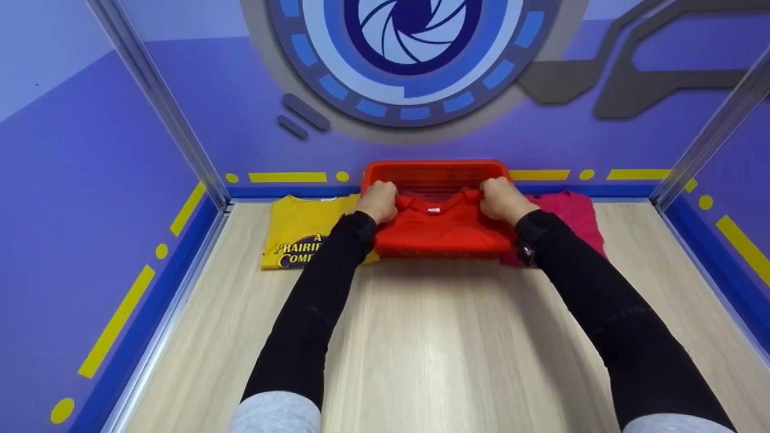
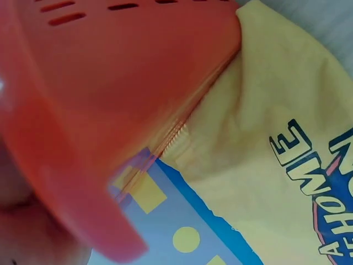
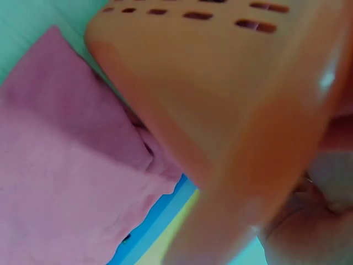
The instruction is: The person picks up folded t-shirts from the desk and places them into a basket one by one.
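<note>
A red T-shirt (image 1: 442, 228) lies folded with its collar toward the back, in a red plastic basket (image 1: 436, 165). My left hand (image 1: 379, 201) grips the shirt near its left shoulder, fingers curled, just inside the basket's left side. At the opposite shoulder my right hand (image 1: 503, 200) grips it in the same way. Both wrist views show the slotted outer wall of the basket, the left wall (image 2: 132, 72) and the right wall (image 3: 182, 72), with the fingers mostly hidden behind the rim.
Left of the basket lies a folded yellow T-shirt (image 1: 295, 225) with printed lettering, partly covered by my left arm. A folded pink T-shirt (image 1: 571, 219) lies to the right. The wooden table (image 1: 433, 349) meets a purple-blue back wall (image 1: 198, 108) close behind the basket.
</note>
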### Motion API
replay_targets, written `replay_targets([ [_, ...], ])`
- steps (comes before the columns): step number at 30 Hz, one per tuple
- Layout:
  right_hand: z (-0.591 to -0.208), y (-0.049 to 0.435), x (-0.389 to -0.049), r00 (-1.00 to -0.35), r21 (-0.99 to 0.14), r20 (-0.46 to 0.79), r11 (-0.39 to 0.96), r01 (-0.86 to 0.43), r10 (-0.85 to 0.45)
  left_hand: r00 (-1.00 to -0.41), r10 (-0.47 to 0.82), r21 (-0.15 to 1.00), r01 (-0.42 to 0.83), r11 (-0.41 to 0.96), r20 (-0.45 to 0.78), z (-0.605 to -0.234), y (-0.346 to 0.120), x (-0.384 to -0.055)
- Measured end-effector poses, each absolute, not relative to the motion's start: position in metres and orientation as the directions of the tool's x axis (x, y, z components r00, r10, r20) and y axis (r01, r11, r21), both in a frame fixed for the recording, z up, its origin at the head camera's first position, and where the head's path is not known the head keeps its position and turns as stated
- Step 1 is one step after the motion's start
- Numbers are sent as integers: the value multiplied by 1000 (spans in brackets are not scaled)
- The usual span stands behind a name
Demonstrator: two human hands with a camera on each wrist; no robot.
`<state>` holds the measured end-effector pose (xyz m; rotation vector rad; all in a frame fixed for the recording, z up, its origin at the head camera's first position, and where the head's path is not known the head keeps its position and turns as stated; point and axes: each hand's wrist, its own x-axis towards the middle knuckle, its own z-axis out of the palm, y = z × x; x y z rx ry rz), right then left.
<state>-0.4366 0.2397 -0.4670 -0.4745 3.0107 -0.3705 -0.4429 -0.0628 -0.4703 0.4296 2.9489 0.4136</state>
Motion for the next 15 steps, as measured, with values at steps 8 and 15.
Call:
replay_targets([
  [8, -472, 234, -432, -945, -206, -44, 928, -309, -324, -937, 333, 243, 300, 922, -107, -475, -63, -443],
  [15, -471, 238, -438, -945, -210, -38, 927, -311, -326, -939, 321, 288, 276, 917, -122, -470, -63, -445],
])
